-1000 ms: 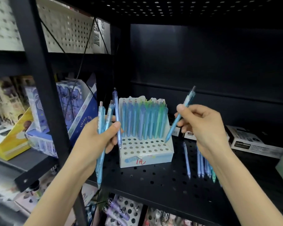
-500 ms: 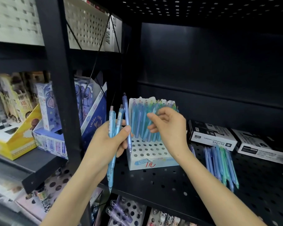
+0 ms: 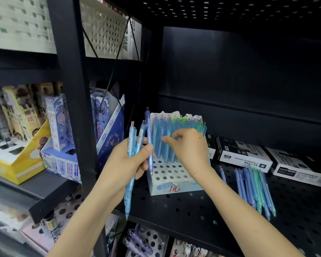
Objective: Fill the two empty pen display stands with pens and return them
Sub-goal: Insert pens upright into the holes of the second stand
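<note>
A white pen stand (image 3: 171,176) with a "1元" label stands on the black perforated shelf (image 3: 183,212). Its back rows hold several blue and green pens (image 3: 165,138); its front holes are bare. My left hand (image 3: 126,164) grips three blue pens (image 3: 131,145) upright, just left of the stand. My right hand (image 3: 189,147) is in front of the standing pens, thumb and curled fingers pinching one of them in the stand. Several loose blue and green pens (image 3: 254,190) lie on the shelf to the right.
Black-and-white marker boxes (image 3: 245,156) line the shelf's back right. A black upright post (image 3: 76,108) stands left of my left hand, with blue (image 3: 63,162) and yellow (image 3: 17,164) stationery boxes beyond it. A lower shelf holds perforated stands with purple pens (image 3: 141,242).
My right hand brought the pen it held down into the stand among the others. My left hand kept its three pens. The view moved closer and to the left.
</note>
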{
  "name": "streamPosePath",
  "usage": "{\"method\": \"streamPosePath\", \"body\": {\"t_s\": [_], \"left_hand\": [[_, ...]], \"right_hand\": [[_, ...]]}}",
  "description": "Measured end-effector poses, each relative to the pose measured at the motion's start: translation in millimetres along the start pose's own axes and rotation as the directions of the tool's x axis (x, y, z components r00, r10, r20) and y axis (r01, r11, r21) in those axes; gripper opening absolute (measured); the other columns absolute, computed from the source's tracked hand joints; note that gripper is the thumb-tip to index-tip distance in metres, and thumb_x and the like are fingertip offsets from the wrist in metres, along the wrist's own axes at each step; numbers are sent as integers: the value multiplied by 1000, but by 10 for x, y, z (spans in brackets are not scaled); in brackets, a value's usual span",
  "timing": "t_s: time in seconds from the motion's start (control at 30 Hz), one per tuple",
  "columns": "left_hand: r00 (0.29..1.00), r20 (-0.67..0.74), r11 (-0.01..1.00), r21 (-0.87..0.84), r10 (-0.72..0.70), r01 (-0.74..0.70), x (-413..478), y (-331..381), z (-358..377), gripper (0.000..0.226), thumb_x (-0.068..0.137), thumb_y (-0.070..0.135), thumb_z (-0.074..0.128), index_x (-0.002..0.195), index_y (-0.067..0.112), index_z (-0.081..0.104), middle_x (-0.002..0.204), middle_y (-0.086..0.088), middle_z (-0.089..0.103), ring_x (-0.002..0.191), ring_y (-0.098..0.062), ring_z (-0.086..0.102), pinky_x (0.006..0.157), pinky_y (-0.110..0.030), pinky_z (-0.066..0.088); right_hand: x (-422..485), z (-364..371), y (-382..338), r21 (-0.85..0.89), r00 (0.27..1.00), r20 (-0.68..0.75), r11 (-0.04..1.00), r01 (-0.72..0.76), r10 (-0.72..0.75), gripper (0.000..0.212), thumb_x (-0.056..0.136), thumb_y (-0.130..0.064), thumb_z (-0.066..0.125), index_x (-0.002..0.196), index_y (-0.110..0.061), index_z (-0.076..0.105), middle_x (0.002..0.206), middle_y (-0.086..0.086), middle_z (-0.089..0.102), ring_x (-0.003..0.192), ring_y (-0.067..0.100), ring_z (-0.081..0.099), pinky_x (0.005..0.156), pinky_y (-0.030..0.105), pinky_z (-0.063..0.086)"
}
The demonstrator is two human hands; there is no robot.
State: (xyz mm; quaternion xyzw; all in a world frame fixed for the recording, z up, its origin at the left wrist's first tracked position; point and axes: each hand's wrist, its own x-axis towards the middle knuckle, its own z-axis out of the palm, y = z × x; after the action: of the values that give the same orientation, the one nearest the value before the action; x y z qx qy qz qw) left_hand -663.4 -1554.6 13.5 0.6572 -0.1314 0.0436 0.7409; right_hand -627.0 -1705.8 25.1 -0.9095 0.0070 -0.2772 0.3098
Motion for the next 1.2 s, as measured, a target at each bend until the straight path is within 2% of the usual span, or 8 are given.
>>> {"method": "streamPosePath", "body": {"t_s": [0.1,0.17,0.27,0.4,0.57,0.77,0.97,1.2], "left_hand": [[1000,10,1000,11,4,-4,-1,-4,-21,4,90,15,57,93,15,60,74,-15,59,47,-9,46,42,-20,33],[999,43,999,47,10,-12,-8,-13,-37,5,91,16,57,96,15,59,74,-18,59,48,-11,46,42,-21,34],[990,137,995,91,29,-42,-30,4,-30,6,91,15,57,96,14,59,64,-9,58,47,-10,45,41,-20,34],[975,219,986,148,49,-83,-76,45,9,5,90,14,58,95,17,58,59,2,57,47,-6,48,40,-18,36],[987,147,981,178,57,-83,-97,21,29,8,90,19,57,98,19,59,56,5,54,49,-6,47,43,-16,37],[991,-45,990,-67,-124,121,1,5,-40,32,94,34,46,104,6,59,55,3,45,42,-7,39,37,-16,30],[970,-31,944,-241,-240,226,42,-33,-27,29,97,27,46,107,3,60,50,2,40,37,-7,32,32,-17,27],[971,-20,948,-223,-239,229,92,-64,-72,26,96,23,46,102,5,64,49,1,39,35,-8,32,30,-18,27]], "right_hand": [[-34,-102,-81,132,989,-139,989,64,-46,25,88,-40,59,98,-18,67,57,-6,51,55,10,50,62,27,45],[-74,-198,-205,291,983,-175,950,112,-62,18,89,-40,58,92,-25,67,61,-4,59,56,8,54,62,24,48],[-74,-301,-356,499,1000,9,867,-3,-1,24,85,-42,62,90,-19,70,72,-3,66,60,7,57,62,25,51],[-72,-386,-369,584,993,109,806,-92,34,27,80,-38,70,78,-11,70,60,-5,61,45,4,49,43,14,38],[-12,-563,-295,591,989,137,797,-125,54,23,88,-19,61,69,-8,68,55,1,62,45,11,53,42,22,39],[108,-668,-176,477,999,-51,879,10,16,19,93,-16,52,79,-16,64,60,-1,62,48,4,56,50,23,46],[36,-348,-150,309,987,-116,941,142,-111,11,95,-21,50,88,-21,59,70,8,65,66,28,63,63,45,54],[22,-170,-158,248,975,-144,948,200,-168,15,95,-17,50,95,-10,63,70,9,64,66,26,60,70,45,52]]}}
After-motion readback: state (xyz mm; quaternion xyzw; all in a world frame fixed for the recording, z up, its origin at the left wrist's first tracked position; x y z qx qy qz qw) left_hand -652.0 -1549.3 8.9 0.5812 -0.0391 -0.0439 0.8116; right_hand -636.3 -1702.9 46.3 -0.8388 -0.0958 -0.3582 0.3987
